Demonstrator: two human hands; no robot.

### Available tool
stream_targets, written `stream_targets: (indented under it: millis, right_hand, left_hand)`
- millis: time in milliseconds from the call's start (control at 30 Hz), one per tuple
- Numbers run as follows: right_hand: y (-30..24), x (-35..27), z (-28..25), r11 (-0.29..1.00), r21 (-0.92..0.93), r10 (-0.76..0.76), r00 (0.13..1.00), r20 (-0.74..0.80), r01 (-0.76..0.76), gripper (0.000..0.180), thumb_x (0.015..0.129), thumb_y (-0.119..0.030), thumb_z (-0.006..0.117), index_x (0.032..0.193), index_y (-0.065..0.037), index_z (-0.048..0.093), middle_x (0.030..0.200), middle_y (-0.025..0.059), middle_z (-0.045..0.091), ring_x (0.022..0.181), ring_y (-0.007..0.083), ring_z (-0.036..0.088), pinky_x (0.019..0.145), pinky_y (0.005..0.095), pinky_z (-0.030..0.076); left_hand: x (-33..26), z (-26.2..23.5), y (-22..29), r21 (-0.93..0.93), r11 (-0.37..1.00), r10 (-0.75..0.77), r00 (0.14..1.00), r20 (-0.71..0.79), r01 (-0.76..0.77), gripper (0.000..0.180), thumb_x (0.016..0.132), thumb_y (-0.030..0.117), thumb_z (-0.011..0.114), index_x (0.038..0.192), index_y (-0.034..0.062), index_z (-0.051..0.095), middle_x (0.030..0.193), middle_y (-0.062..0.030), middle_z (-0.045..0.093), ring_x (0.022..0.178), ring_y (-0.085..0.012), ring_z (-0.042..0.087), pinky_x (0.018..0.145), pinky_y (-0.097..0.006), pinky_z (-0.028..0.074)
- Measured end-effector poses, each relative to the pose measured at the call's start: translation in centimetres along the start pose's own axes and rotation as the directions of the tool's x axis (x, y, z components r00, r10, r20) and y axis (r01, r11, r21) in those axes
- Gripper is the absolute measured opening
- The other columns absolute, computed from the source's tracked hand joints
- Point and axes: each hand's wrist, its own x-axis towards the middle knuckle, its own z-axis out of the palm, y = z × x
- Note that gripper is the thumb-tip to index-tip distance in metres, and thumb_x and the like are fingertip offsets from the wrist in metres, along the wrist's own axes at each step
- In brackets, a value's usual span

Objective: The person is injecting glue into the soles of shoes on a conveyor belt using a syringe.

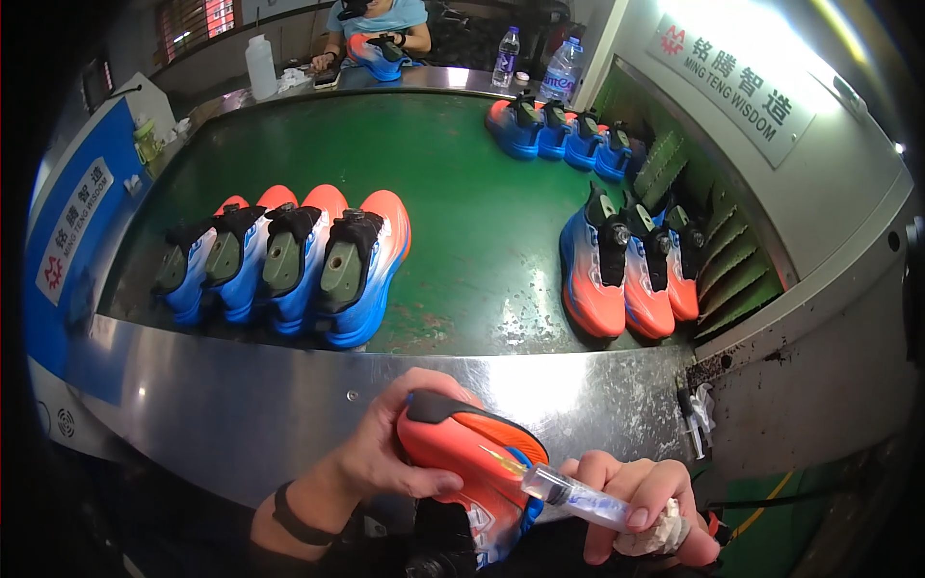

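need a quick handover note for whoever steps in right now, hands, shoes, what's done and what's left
Left hand: gripping the orange and blue shoe over the lap, sole side turned up.
Right hand: holds a clear syringe, needle tip at the shoe's sole edge, with a wad of white cloth tucked in the palm.
On the green belt: a row of four shoes on lasts at left, three shoes at right, four more at the far end.
A person at the far end handles another shoe.
Done: syringe is on the shoe in hand.
Left: I cannot tell which belt shoes are already treated.
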Motion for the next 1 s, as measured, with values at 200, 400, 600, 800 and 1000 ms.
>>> stream_targets:
  millis: [200,400,600,800,1000]
  right_hand:
    - [-0.5,1.0,0.4,0.991,-0.058,0.119,0.993,0.020,-0.117,0.049,0.084,-0.056,0.057,0.103,-0.011,0.056,0.082,0.0139,0.067,0.085,0.0220,0.051,0.086,0.0452,0.033]
    - [-0.9,1.2,0.2,0.977,-0.108,0.190,0.981,0.042,-0.185,0.052,0.084,-0.056,0.058,0.105,-0.009,0.060,0.085,0.0165,0.068,0.086,0.0226,0.051,0.086,0.0449,0.033]
    - [-1.5,0.8,0.5,0.969,-0.103,0.225,0.974,-0.029,-0.226,0.054,0.083,-0.056,0.059,0.104,-0.007,0.061,0.086,0.0178,0.068,0.086,0.0227,0.050,0.085,0.0441,0.033]
    - [-2.0,-0.8,-0.2,0.952,-0.115,0.274,0.957,-0.097,-0.284,0.053,0.081,-0.056,0.061,0.104,-0.008,0.062,0.085,0.0166,0.068,0.084,0.0218,0.049,0.085,0.0437,0.033]
    - [-1.3,-3.4,-0.5,0.946,-0.025,0.311,0.928,-0.203,-0.323,0.052,0.080,-0.054,0.064,0.105,-0.008,0.062,0.085,0.0180,0.066,0.089,0.0206,0.047,0.086,0.0413,0.032]
  left_hand:
    - [-0.5,-0.3,0.1,0.055,0.997,0.043,0.997,0.057,-0.047,0.067,0.060,0.007,0.082,0.114,0.0060,0.044,0.108,-0.0212,0.057,0.102,-0.0276,0.059,0.089,-0.040,0.048]
    - [-0.6,-0.2,0.4,0.063,0.996,0.057,0.996,0.069,-0.061,0.066,0.060,0.004,0.082,0.115,0.0062,0.046,0.109,-0.0165,0.057,0.103,-0.0238,0.058,0.090,-0.038,0.047]
    - [-0.5,-0.3,0.4,0.057,0.997,0.048,0.998,0.039,-0.050,0.064,0.061,0.006,0.080,0.113,0.0049,0.043,0.108,-0.0227,0.057,0.101,-0.0294,0.060,0.089,-0.042,0.049]
    - [-0.1,-0.1,0.5,0.031,1.000,0.003,0.996,-0.088,-0.001,0.068,0.059,0.017,0.083,0.113,0.0044,0.043,0.104,-0.0215,0.058,0.097,-0.0273,0.061,0.084,-0.039,0.051]
    - [0.1,-0.1,-0.2,0.002,0.998,-0.057,0.962,-0.268,0.060,0.078,0.054,0.030,0.085,0.114,0.0056,0.042,0.100,-0.0153,0.057,0.091,-0.0241,0.061,0.079,-0.037,0.052]
